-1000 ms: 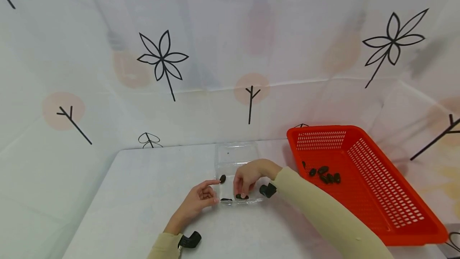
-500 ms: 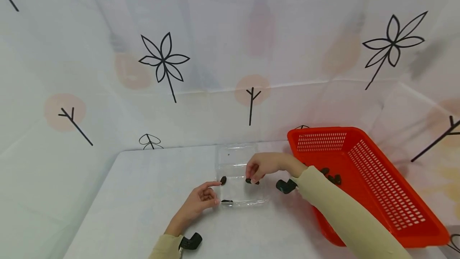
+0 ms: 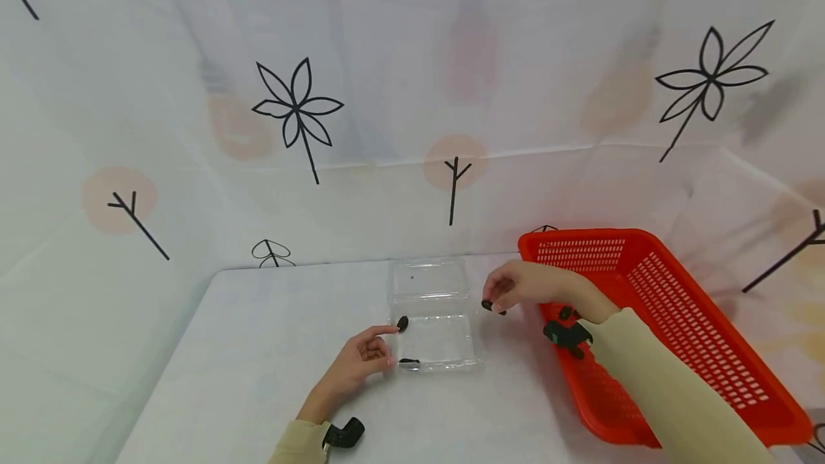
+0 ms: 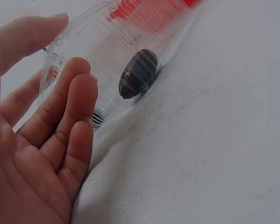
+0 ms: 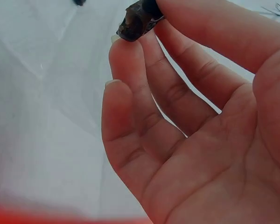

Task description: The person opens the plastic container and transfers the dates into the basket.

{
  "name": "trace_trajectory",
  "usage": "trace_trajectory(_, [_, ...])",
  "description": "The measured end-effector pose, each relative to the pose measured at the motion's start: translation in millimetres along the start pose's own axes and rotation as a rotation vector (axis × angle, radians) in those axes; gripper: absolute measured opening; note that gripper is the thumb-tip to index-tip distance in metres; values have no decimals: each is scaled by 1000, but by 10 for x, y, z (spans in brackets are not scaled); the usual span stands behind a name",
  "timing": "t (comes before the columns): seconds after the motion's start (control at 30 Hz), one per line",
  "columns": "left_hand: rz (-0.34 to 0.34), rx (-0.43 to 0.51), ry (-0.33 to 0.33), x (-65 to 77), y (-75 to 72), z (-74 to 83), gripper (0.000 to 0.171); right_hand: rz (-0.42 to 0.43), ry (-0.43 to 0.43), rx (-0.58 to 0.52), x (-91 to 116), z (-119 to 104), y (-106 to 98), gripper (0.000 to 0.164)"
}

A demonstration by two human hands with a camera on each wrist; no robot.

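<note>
My right hand (image 3: 515, 285) pinches a small dark oval piece (image 3: 490, 306) between thumb and fingertips, right of the clear plastic box (image 3: 441, 341). In the right wrist view this dark piece (image 5: 137, 21) looks brownish black and shiny; its kind is unclear. My left hand (image 3: 361, 356) rests at the box's left side, index finger stretched out and thumb apart, with their tips at its edge. Inside the box, one dark oval piece (image 3: 402, 324) lies by the index fingertip and another dark piece (image 3: 409, 361) at the front left corner. The box's hinged lid (image 3: 428, 279) lies open behind.
To the right stands a red perforated basket (image 3: 692, 306), partly covered by my right arm. Dark pieces (image 3: 567, 312) show in it beside my wrist. A white cloth covers the table (image 3: 258, 335), and a patterned white curtain (image 3: 380, 206) hangs behind.
My right hand has lifted a dark piece from the front right of the box and carried it right, past the box's edge towards the basket. My left hand stays at the box.
</note>
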State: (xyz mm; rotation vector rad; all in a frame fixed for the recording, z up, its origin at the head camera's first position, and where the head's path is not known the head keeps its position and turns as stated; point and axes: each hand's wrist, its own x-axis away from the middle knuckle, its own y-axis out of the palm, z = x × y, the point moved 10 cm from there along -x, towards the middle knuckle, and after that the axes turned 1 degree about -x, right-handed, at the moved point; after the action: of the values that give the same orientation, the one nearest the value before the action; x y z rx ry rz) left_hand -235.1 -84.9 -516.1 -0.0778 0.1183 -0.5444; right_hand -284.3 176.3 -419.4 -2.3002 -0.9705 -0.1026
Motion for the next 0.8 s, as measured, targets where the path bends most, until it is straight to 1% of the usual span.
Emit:
trace_trajectory(0.2, [0, -7, -8, 1, -4, -18, 55, 79, -12, -48, 324, 97, -188, 17])
trace_trajectory(0.37, [5, -19, -25, 2, -6, -17, 55, 121, -35, -42, 598, 191, -304, 20])
trace_trajectory(0.53, [3, -25, -34, 5, -10, -17, 55, 125, -81, -78, 814, 354, -344, 19])
trace_trajectory(0.8, [7, -42, -40, 3, -25, -39, 55, 100, -71, -156, 1091, 702, -333, 21])
